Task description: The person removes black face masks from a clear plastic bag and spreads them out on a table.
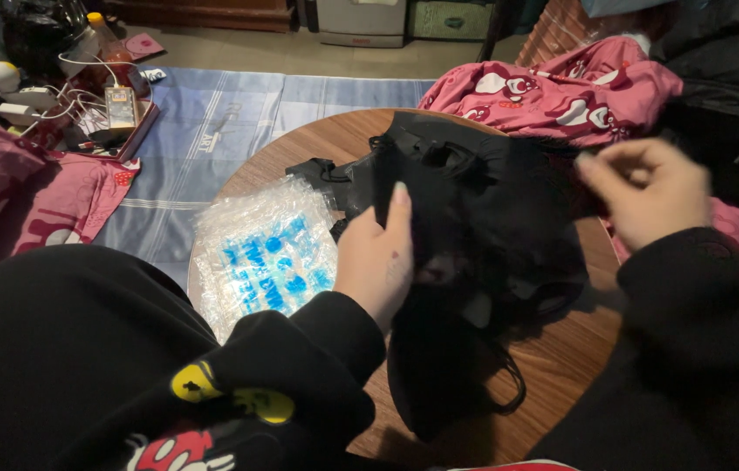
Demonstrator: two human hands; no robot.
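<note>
Seen from above, a person in black sleeves works over a round wooden tabletop (561, 349). The left hand (376, 262) grips a black fabric item with straps (474, 209) along its near-left edge, fingers pointing up and away, the thumb hidden behind the cloth. The right hand (649, 187) is lifted at the fabric's far-right side, fingers curled and pinched together on the cloth's upper edge, though the dark cloth makes the exact contact hard to see. The black fabric is held up between the two hands above the middle of the tabletop; its lower part droops down onto the wood, with a thin loop of strap lying near the front edge. Just left of the left hand, a clear plastic bag with blue print (265, 249) lies flat on the tabletop, touching or nearly touching the fabric. Behind the tabletop, a pink blanket with white and red cartoon shapes (561, 87) is bunched up, and a blue striped sheet (212, 131) covers the floor to the left. In the far left corner sits a tray (138, 131) holding white cables and small devices. A pink cushion (3, 183) lies at the left edge.
</note>
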